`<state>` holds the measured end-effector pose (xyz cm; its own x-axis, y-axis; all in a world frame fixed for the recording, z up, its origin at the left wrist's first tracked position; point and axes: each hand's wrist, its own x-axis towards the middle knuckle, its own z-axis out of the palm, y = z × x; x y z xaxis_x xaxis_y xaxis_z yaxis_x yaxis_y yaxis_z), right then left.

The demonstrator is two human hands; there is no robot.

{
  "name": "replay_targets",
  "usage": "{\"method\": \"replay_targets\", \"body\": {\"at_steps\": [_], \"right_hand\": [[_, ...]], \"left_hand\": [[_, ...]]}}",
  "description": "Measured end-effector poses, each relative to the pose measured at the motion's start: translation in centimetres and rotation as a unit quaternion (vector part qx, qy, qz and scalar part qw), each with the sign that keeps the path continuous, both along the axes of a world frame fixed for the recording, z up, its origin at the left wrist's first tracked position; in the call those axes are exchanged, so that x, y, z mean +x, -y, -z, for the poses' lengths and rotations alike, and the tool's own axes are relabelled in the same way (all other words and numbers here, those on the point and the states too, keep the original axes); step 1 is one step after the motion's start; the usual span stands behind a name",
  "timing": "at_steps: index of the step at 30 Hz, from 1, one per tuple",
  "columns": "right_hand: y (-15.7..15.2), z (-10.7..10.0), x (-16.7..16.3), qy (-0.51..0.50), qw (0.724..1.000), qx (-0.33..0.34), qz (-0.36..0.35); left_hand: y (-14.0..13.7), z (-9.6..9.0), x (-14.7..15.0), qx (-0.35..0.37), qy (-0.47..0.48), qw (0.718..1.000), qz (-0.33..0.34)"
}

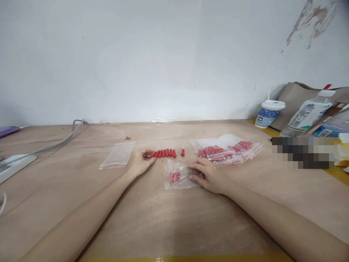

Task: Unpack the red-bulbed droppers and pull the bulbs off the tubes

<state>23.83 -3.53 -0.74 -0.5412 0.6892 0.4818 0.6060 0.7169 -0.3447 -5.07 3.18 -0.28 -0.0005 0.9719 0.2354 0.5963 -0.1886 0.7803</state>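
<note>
A row of droppers with red rubber bulbs [164, 153] and thin clear stems lies on the table, bulbs toward me. My left hand [142, 161] is at the row's left end, thumb and fingers closed around the leftmost red bulb [154, 154]. One dropper [182, 153] lies apart at the right of the row. In front of them is a clear zip bag [178, 183] with red-bulbed droppers inside. My right hand [209, 175] rests on this bag's right end, thumb and fingers apart; its palm side is hidden.
Several filled zip bags [227, 154] overlap at the right. A flat stack of clear bags [117, 155] lies left. Farther right are a paper cup [268, 114], a plastic bottle [307, 112] and a grey bag [290, 96]. A grey cable [64, 140] crosses the left; a wall [163, 72] stands behind.
</note>
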Motion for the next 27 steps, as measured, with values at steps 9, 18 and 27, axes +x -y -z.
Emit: {"method": "replay_targets", "body": {"at_steps": [9, 18, 27], "right_hand": [[-0.2, 0.1, 0.4, -0.012, 1.0, -0.007, -0.028], [-0.1, 0.0, 0.3, -0.008, 1.0, -0.015, -0.02], [0.0, -0.3, 0.3, -0.013, 0.999, -0.007, -0.03]], "left_hand": [[0.5, -0.6, 0.3, 0.01, 0.008, 1.0, -0.016], [0.9, -0.9, 0.6, 0.013, 0.015, 0.999, -0.035], [1.4, -1.2, 0.7, 0.049, -0.036, 0.996, -0.071]]}}
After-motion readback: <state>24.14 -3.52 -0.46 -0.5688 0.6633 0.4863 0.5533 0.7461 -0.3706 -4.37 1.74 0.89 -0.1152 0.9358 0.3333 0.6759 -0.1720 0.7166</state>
